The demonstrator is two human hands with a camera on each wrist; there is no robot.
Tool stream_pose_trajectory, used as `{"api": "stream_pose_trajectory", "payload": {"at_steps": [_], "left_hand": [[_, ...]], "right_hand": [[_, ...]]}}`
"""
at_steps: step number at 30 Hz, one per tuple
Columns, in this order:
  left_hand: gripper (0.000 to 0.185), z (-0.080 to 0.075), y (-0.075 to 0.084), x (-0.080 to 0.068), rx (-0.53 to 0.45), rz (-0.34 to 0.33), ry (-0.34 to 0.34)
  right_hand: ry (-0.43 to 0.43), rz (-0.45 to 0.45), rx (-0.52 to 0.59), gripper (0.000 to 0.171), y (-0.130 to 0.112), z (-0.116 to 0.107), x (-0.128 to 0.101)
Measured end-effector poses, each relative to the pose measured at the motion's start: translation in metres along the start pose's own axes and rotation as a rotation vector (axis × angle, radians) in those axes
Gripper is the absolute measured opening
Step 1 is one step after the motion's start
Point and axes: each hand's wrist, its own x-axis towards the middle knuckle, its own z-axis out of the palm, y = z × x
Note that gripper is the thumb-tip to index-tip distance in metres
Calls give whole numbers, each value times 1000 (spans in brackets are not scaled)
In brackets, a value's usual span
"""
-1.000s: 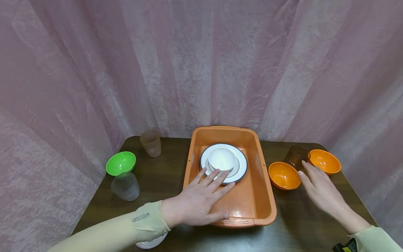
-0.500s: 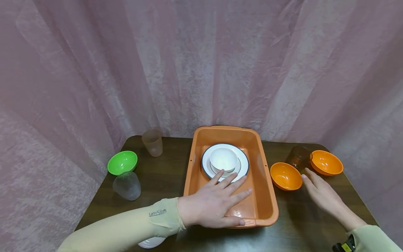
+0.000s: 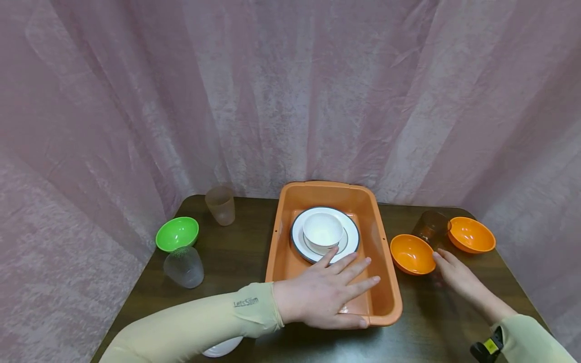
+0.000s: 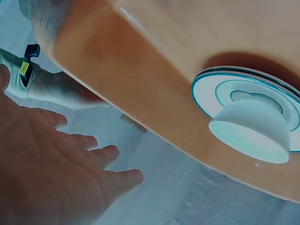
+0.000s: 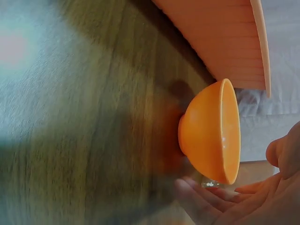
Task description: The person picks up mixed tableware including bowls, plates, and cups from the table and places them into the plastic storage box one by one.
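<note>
Pink curtain behind a dark wooden table (image 3: 236, 262). Left hand (image 3: 329, 292) spread flat, fingers straight, over the near end of the orange tub (image 3: 383, 307), thumb along its rim; "LetsSlim" on the sleeve (image 3: 245, 302). White bowl (image 3: 323, 231) on a dark-rimmed plate (image 3: 348, 247) inside. Right hand (image 3: 456, 275) relaxed, fingers straight, just beside the nearer orange bowl (image 3: 410, 253), possibly touching. Brown cup (image 3: 428, 227) behind.

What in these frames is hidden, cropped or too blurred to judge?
- White dish at the near table edge, head view: mostly hidden under the left sleeve, type unclear.
- Right hand, head view: contact with the orange bowl unclear; right wrist view crops the fingers.
- Brown cup: contents not visible.
- Table, right wrist view: blurred.
</note>
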Motion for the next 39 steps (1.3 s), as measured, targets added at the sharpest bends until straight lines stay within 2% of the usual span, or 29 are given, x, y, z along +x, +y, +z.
{"api": "stream_pose_trajectory", "payload": {"at_steps": [5, 18, 29, 39], "left_hand": [[78, 0, 3, 5, 35, 1, 2], [79, 2, 7, 11, 66, -4, -21], [80, 0, 12, 17, 81, 7, -60], [80, 1, 14, 18, 91, 15, -65]], "right_hand": [[-51, 79, 165, 74, -1, 2, 7], [-76, 109, 333, 68, 5, 5, 13], [-78, 113, 375, 68, 9, 3, 20], [-62, 166, 430, 71, 11, 2, 24]]}}
